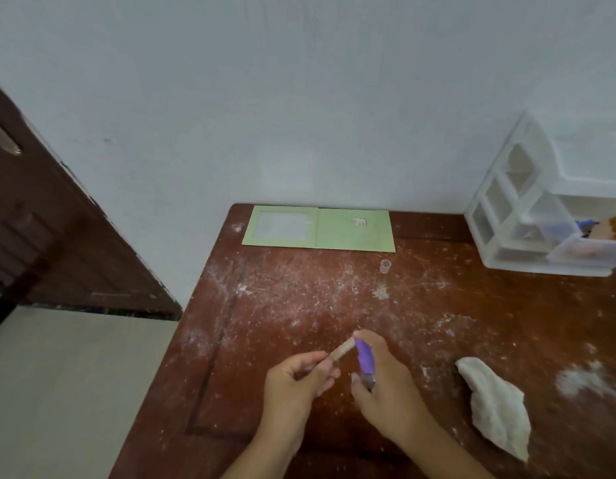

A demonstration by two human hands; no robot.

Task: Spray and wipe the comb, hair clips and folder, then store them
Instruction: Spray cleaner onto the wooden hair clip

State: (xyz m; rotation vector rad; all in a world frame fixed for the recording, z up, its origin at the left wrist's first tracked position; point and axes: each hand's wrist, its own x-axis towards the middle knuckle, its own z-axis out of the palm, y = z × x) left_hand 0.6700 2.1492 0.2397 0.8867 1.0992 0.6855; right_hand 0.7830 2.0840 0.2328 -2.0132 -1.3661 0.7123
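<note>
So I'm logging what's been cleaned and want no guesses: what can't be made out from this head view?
- Left hand: its fingers cover most of the small tan item; clip or comb unclear.
- Right hand: hides the purple spray bottle body, so the liquid level is unseen.
- White drawer unit: cut off by the right edge; contents blurred.
- Green folder: sticker too small to read.

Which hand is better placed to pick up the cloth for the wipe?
Right. The cloth lies on the table just beside the right hand, though that hand must first put down the spray bottle. The left hand pinches the hair clip.
</note>
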